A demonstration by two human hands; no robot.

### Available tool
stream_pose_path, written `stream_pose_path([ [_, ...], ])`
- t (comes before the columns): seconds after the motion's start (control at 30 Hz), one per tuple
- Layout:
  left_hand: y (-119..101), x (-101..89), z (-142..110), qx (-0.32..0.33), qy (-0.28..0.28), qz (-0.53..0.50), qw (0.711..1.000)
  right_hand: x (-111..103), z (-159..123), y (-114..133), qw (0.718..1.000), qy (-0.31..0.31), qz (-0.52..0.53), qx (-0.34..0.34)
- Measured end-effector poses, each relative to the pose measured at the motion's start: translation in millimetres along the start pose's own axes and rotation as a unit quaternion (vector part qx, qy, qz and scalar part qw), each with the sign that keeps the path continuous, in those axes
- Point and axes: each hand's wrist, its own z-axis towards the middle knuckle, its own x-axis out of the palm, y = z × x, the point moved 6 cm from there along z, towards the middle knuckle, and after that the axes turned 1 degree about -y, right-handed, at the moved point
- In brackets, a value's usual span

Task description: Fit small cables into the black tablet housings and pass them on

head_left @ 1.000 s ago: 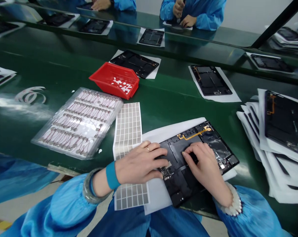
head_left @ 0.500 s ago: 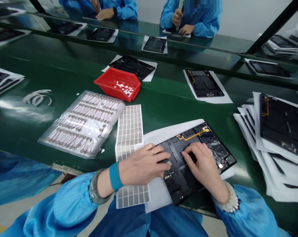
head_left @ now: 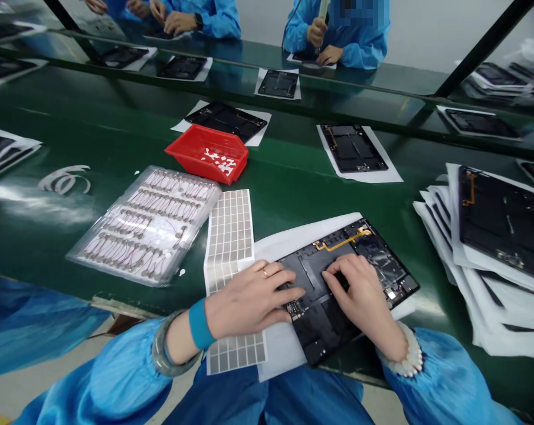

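A black tablet housing [head_left: 320, 336] with an orange flex cable [head_left: 344, 240] lies slanted on a white sheet [head_left: 284, 353] in front of me. My left hand [head_left: 246, 298] rests at the housing's left edge, its fingers apart and curved over the small circuit parts there. Thumb and forefinger pinched, my right hand [head_left: 359, 292] touches the middle of the housing. Anything between those fingertips is too small or hidden to make out. Partly beneath my left forearm lies a sheet of grey rectangular stickers [head_left: 229, 227].
Left of the stickers sits a clear tray [head_left: 147, 227] of small wired round parts. Behind it is a red bin [head_left: 196, 147] with white pieces. More housings on sheets [head_left: 354, 147] lie along the green bench, with a stack [head_left: 492, 271] at right. Co-workers [head_left: 337, 35] sit opposite.
The camera view has shifted slightly. My left fingers have moved a little at the housing's edge; my right hand keeps its pinch at nearly the same spot.
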Motion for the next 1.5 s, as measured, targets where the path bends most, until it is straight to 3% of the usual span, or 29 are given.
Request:
stream_pose_path([
  [0.1,-0.9,-1.6,-1.5,-0.017,-0.012,0.035,0.999,-13.0,1.9,-11.4,0.999,-0.03,0.037,0.001],
  [0.23,-4.5,-3.2,-4.2,-0.014,-0.033,0.041,0.999,-44.8,2.0,-66.6,0.988,-0.13,-0.045,0.075],
  [0.33,-4.1,0.1,-2.2,-0.001,-0.032,0.032,0.999,-46.7,2.7,-108.9,0.984,-0.083,-0.065,0.146],
  [0.43,-2.4,3.7,1.4,0.023,-0.038,0.035,0.998,-41.6,4.1,-129.4,0.974,-0.031,-0.014,0.222],
  [0.53,-2.8,4.4,-0.2,0.044,-0.077,0.048,0.995,-43.2,8.2,-128.3,0.961,0.009,0.055,0.272],
  [0.67,-4.7,6.7,-11.3,0.048,-0.121,0.073,0.989,-55.1,19.6,-111.7,0.941,0.058,0.205,0.263],
  [0.83,-3.8,3.3,-17.3,0.025,-0.12,0.045,0.991,-46.9,38.5,-102.6,0.895,0.151,0.32,0.271],
  [0.9,-3.2,-1.9,-16.6,0.015,-0.115,0.029,0.993,-40.8,46.5,-103.0,0.884,0.153,0.351,0.267],
  [1.03,-3.0,-12.2,-15.9,0.01,-0.125,0.015,0.992,-43.4,55.8,-104.2,0.883,0.097,0.398,0.229],
  [1.1,-3.2,-13.9,-15.5,0.012,-0.133,0.017,0.991,-44.4,54.1,-103.3,0.86,0.104,0.439,0.238],
  [1.23,-5.1,-12.3,-16.1,0.018,-0.175,0.031,0.984,-43.4,47.1,-95.5,0.779,0.157,0.531,0.293],
  [1.3,-6.2,-10.0,-20.1,0.019,-0.199,0.048,0.979,-48.9,45.3,-88.9,0.757,0.19,0.54,0.315],
  [1.4,-7.3,-9.6,-33.2,0.027,-0.246,0.079,0.966,-83.5,53.4,-88.9,0.783,0.194,0.493,0.326],
  [1.5,-2.4,-9.0,-42.1,0.02,-0.24,0.102,0.965,-153.1,84.7,-117.9,0.853,0.063,0.415,0.309],
])
